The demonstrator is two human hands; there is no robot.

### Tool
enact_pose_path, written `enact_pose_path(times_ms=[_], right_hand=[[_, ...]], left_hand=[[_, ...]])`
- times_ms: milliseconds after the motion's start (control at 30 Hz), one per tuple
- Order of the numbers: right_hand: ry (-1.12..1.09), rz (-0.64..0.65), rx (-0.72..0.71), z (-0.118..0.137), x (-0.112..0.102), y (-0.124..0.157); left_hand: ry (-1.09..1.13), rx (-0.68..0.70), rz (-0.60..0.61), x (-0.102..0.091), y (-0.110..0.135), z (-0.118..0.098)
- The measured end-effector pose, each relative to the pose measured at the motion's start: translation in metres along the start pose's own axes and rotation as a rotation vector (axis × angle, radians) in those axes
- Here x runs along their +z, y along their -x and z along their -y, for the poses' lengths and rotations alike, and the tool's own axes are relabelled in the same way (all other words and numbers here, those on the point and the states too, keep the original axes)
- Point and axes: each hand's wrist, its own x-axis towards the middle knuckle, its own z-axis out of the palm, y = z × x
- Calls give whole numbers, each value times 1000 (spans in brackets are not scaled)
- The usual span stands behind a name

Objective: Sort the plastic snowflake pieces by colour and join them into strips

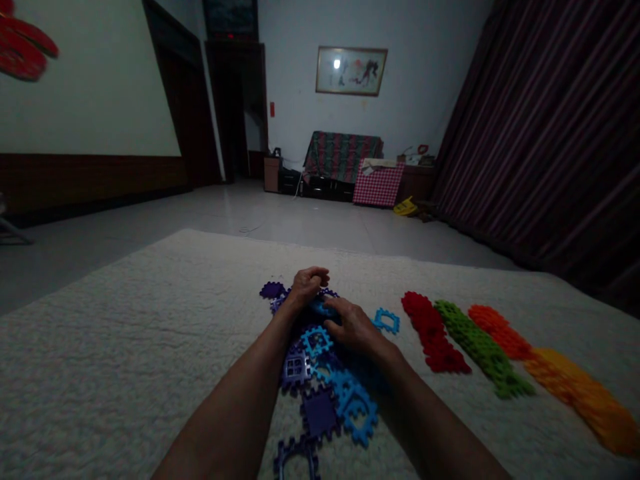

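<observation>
A heap of dark purple and blue toothed plastic building tiles lies in front of me on a pale quilted mat. My left hand [311, 281] is over the far end of the heap, its fingers curled inward; what they hold, if anything, is hidden. Close by on the right, my right hand [353, 323] reaches into the heap, thumb and finger apart, fingertips against a blue tile [321, 307]. Nearer me are a light blue frame tile [317, 341], a purple window tile [296, 368], a solid purple tile [320, 413] and a larger blue tile [357, 410].
To the right lie rows of red tiles [434, 333], green tiles [483, 347], orange tiles [500, 331] and yellow-orange tiles [583, 393]. A single blue frame tile [395, 323] sits beyond my right wrist. The quilted mat [125, 333] covers the floor around me; a covered cabinet [343, 157] stands far back.
</observation>
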Motion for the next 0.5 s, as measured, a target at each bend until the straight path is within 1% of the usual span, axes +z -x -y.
enact_pose_path(times_ms=[67, 133, 267, 333, 400, 433, 467, 500], right_hand=[[9, 10, -29, 0, 1, 2], [6, -10, -38, 1, 1, 3], [-39, -143, -7, -5, -5, -5], [-19, -218, 91, -16, -14, -11], [70, -254, 258, -33, -25, -19], [137, -245, 343, -42, -30, -22], [206, -210, 399, -52, -35, -26], [230, -200, 412, -61, -39, -29]], left_hand=[[-18, 1, -8, 1, -1, 1], [-33, 6, -15, 2, -2, 3], [-36, 42, -48, 2, -4, 7], [-29, 56, -63, 2, -4, 8], [-21, 54, -74, 3, -4, 9], [-18, 43, -79, 3, -4, 9], [-15, 32, -81, 4, -4, 9], [-14, 21, -80, 5, -5, 9]])
